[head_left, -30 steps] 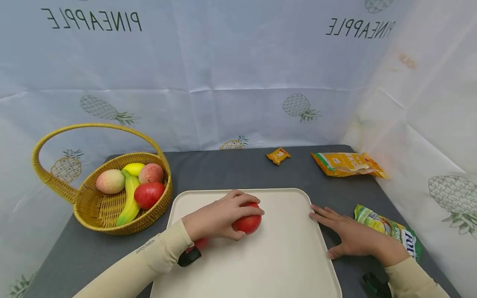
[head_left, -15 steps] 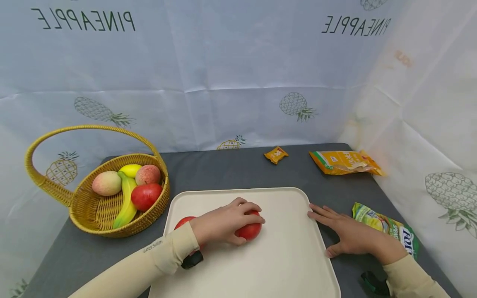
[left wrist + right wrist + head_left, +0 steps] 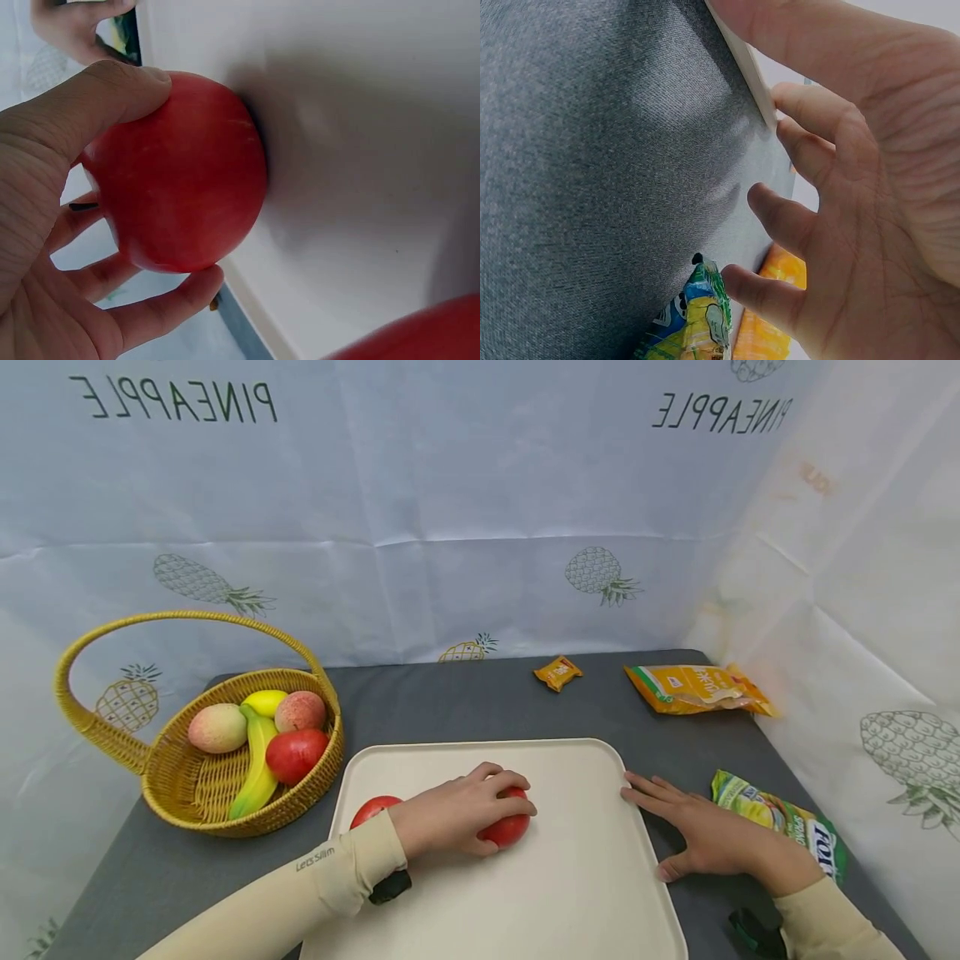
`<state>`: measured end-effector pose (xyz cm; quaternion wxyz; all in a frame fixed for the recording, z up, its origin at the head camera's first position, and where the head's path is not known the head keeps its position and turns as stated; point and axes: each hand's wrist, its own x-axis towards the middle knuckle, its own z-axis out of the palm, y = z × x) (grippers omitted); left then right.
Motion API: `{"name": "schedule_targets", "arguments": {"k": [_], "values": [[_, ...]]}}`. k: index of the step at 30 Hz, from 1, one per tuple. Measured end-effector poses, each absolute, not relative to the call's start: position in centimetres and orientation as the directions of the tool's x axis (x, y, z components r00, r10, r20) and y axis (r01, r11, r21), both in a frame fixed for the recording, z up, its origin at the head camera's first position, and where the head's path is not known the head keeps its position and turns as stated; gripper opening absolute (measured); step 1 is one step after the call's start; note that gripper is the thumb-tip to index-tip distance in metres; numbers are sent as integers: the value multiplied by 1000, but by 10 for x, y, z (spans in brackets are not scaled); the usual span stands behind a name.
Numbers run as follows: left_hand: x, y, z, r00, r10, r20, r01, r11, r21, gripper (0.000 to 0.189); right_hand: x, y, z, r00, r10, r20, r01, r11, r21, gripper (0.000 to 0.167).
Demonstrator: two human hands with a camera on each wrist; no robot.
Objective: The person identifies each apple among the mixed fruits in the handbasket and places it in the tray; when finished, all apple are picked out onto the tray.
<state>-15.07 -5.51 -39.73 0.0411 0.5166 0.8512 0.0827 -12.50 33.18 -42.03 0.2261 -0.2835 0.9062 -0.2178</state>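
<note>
My left hand (image 3: 461,814) grips a red apple (image 3: 506,831) over the beige tray (image 3: 570,893). In the left wrist view, thumb and fingers lie around this apple (image 3: 184,176), its dark stem facing the palm and its far side against or just off the tray. A second red apple (image 3: 373,808) lies on the tray's left part, partly hidden by the left wrist; a red edge of an apple (image 3: 427,334) shows at the bottom of that view. My right hand (image 3: 705,831) rests at the tray's right rim, fingers spread, fingertips touching the edge (image 3: 750,71).
A yellow wicker basket (image 3: 198,785) at left holds a banana, peach-like fruits, a yellow fruit and a red fruit. On the grey tabletop (image 3: 420,710) lie a small orange packet (image 3: 558,673), an orange snack bag (image 3: 693,688) and a green snack bag (image 3: 780,818) beside the right hand.
My left hand has shifted slightly right and nearer with the apple it grips. More of the second apple shows behind the wrist. The right hand stays at the tray rim.
</note>
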Motion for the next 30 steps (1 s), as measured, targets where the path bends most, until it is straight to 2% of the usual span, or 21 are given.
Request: {"name": "schedule_targets", "arguments": {"k": [9,13,16,24,30], "values": [[-151,-56,-399,-472,881,-10,864,465,194,58,-125,332,-420,-744,-594,-306,-387,756,-527,105],[-152,-62,-390,-480,877,30,848,455,272,62,-126,334,-421,-746,-594,-302,-386,755,-531,105],[-155,-77,-374,-509,855,100,828,454,329,60,-126,334,-422,-742,-602,-295,-393,747,-536,104],[-161,-163,-335,-634,690,350,773,552,313,60,-126,332,-421,-739,-606,-295,-390,741,-546,104],[-160,-236,-343,-683,615,395,728,618,297,60,-127,332,-421,-739,-603,-300,-388,745,-543,105]]}}
